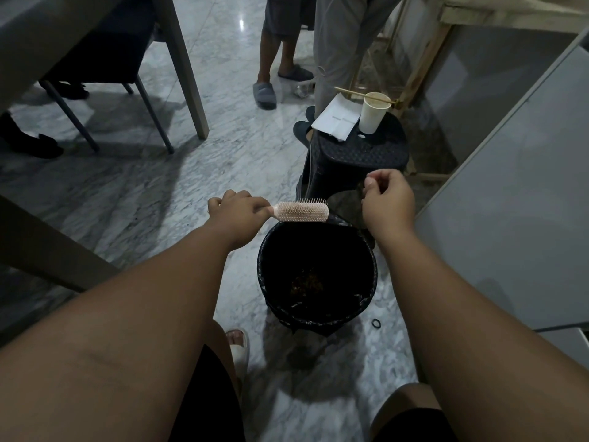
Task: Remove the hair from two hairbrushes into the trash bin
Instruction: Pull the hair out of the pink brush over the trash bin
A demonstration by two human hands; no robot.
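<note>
Hairbrush (pixel 302 212) gripped by its handle in my left hand (pixel 237 212) over trash bin (pixel 366 301), right hand (pixel 387 199) pinching pulled hair (pixel 347 202); next, drop it in

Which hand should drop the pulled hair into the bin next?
Right. The right hand pinches a hair clump near the bin; the left hand holds the brush.

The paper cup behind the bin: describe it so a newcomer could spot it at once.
Beyond the black-lined trash bin stands a dark plastic stool. The paper cup sits upright on its top, beside a folded white paper. It is the only pale, open-mouthed container there, with a thin stick lying across behind it.
</note>
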